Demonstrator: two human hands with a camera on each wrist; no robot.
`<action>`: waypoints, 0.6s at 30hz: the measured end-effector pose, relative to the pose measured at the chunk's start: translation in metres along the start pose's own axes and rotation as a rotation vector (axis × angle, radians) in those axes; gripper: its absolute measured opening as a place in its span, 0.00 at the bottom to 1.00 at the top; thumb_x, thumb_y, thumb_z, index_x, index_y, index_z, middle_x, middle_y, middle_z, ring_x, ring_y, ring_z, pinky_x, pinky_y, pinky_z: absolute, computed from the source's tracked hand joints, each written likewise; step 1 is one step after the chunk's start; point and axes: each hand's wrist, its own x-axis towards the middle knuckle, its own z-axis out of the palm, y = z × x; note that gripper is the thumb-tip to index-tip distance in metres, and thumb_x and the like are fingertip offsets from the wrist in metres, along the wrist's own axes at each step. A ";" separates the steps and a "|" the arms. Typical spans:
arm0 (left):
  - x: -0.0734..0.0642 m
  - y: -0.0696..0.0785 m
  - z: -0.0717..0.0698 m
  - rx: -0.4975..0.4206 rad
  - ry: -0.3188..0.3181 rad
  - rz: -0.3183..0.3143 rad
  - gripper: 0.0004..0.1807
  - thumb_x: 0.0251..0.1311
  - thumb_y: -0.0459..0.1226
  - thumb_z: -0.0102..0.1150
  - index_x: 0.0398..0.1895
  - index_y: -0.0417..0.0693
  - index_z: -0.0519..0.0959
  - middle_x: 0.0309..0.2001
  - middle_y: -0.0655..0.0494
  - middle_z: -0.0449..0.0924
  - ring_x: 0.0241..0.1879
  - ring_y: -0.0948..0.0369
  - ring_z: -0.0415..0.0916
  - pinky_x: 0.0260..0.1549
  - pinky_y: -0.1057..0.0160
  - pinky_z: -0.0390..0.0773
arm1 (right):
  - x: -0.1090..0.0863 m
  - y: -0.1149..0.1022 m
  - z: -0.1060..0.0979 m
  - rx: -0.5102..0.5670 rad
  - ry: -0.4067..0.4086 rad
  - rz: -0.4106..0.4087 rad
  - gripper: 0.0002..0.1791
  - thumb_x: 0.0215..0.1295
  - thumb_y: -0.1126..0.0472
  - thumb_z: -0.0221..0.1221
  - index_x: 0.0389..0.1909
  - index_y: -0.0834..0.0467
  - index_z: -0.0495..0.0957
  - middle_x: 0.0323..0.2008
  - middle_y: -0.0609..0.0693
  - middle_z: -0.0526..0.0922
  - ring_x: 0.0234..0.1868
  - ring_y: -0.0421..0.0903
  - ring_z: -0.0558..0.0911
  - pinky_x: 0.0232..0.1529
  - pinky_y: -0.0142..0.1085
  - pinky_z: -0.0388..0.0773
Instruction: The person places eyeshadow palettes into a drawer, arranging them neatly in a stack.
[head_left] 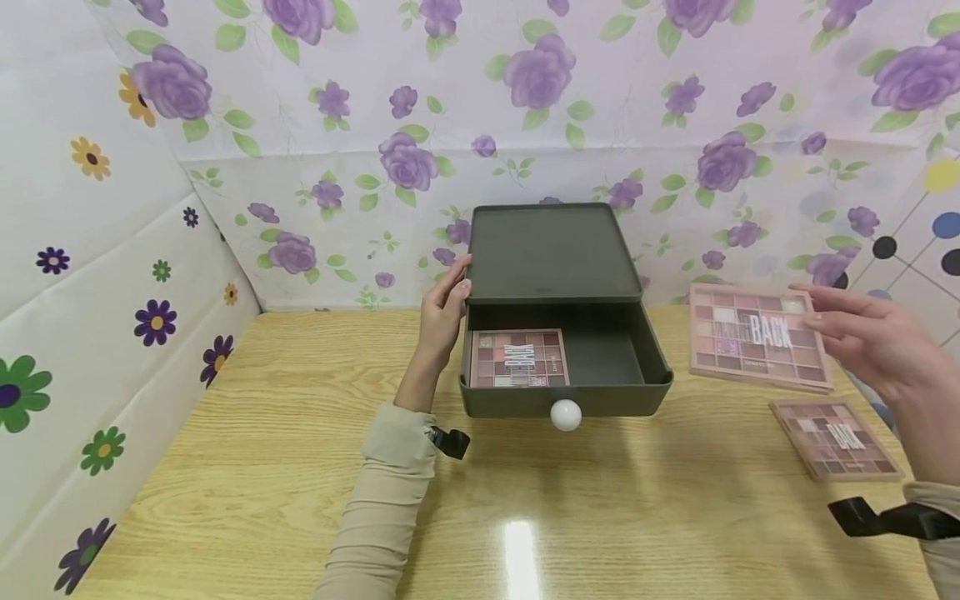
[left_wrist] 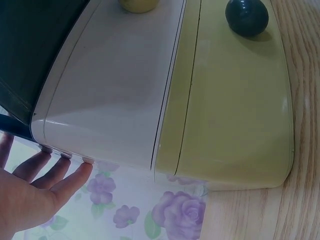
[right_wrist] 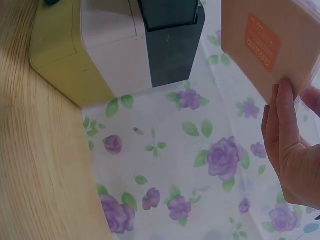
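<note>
A dark green top drawer (head_left: 622, 402) with a white knob is pulled out of a small drawer unit (head_left: 553, 250). One eyeshadow palette (head_left: 504, 358) lies flat in the drawer's left part. My left hand (head_left: 441, 321) touches the unit's left side with extended fingers, spread along it in the left wrist view. Off to the unit's right, my right hand (head_left: 873, 329) pinches a second eyeshadow palette (head_left: 723, 350) by its right edge, raised above the table. Its plain underside with an orange label (right_wrist: 263, 42) shows in the right wrist view. A third palette (head_left: 817, 454) lies below it.
Below the green drawer, the unit has a white drawer (left_wrist: 110, 85) and a yellow drawer (left_wrist: 240, 105), both pushed in. It stands on a wood-grain table (head_left: 300, 467). A flowered cloth (head_left: 330, 242) hangs behind, and another covers the left side.
</note>
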 end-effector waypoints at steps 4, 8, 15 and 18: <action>0.000 0.000 0.000 0.004 0.004 -0.011 0.24 0.63 0.37 0.44 0.63 0.41 0.66 0.65 0.52 0.61 0.43 0.64 0.61 0.32 0.64 0.63 | 0.002 -0.001 0.008 0.042 0.030 0.021 0.21 0.64 0.76 0.46 0.46 0.52 0.79 0.58 0.42 0.60 0.58 0.35 0.65 0.42 0.24 0.72; 0.000 -0.001 0.000 0.005 0.007 -0.012 0.25 0.62 0.37 0.44 0.63 0.41 0.66 0.65 0.52 0.61 0.42 0.64 0.62 0.32 0.64 0.63 | 0.006 -0.003 0.016 0.057 0.028 0.033 0.21 0.62 0.78 0.46 0.44 0.54 0.80 0.50 0.42 0.71 0.44 0.37 0.77 0.39 0.28 0.75; 0.000 -0.002 0.000 0.015 0.013 -0.003 0.25 0.61 0.38 0.45 0.63 0.42 0.66 0.64 0.53 0.61 0.46 0.66 0.62 0.32 0.66 0.64 | 0.013 -0.004 0.025 0.048 0.016 0.046 0.21 0.61 0.79 0.47 0.43 0.55 0.82 0.46 0.42 0.76 0.41 0.40 0.79 0.38 0.28 0.75; 0.000 -0.002 0.000 0.009 0.014 -0.003 0.25 0.61 0.38 0.45 0.63 0.42 0.66 0.64 0.53 0.62 0.42 0.65 0.62 0.32 0.64 0.63 | 0.016 -0.004 0.031 0.046 -0.034 0.040 0.21 0.61 0.79 0.46 0.44 0.56 0.81 0.46 0.43 0.76 0.42 0.40 0.78 0.39 0.28 0.75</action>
